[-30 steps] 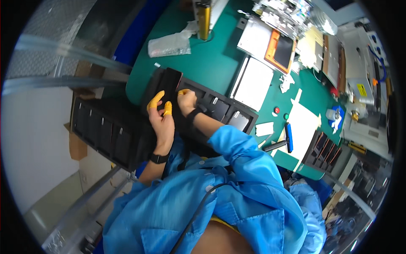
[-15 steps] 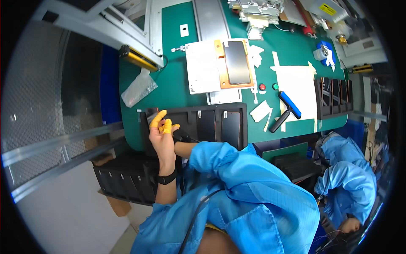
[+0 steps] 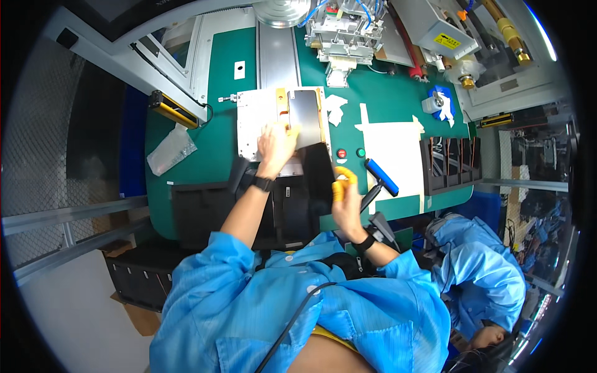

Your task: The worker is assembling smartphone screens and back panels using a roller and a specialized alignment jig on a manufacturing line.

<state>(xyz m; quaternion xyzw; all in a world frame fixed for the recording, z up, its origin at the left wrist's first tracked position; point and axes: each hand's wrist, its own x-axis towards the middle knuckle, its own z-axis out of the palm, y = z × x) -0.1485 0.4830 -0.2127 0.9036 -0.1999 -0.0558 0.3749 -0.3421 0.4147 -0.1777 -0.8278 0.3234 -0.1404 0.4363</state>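
Note:
My left hand [image 3: 277, 146], wearing yellow finger cots, reaches over the white fixture plate [image 3: 249, 118]. Its fingers are stretched out, with the tips at the left edge of a dark phone-sized screen panel [image 3: 304, 115] lying in the orange-edged nest. A second dark screen panel [image 3: 319, 177] is tilted just in front of the fixture. My right hand [image 3: 348, 202], also in yellow finger cots, pinches that panel by its right edge. Beneath it lies a black foam tray [image 3: 205, 211] with slots, partly covered by my left forearm and the held panel.
A blue roller [image 3: 381, 177] lies right of my right hand, by the taped cream sheet [image 3: 392, 149]. Red [image 3: 341, 153] and green [image 3: 360, 152] buttons sit nearby. Another black tray [image 3: 451, 163] stands at right. Bubble wrap [image 3: 171, 152] lies left. A co-worker in blue [image 3: 482, 267] is at right.
The view has shifted. My hands have left the left end of the foam tray: the left is now at the fixture, and the right holds a dark screen panel in front of it.

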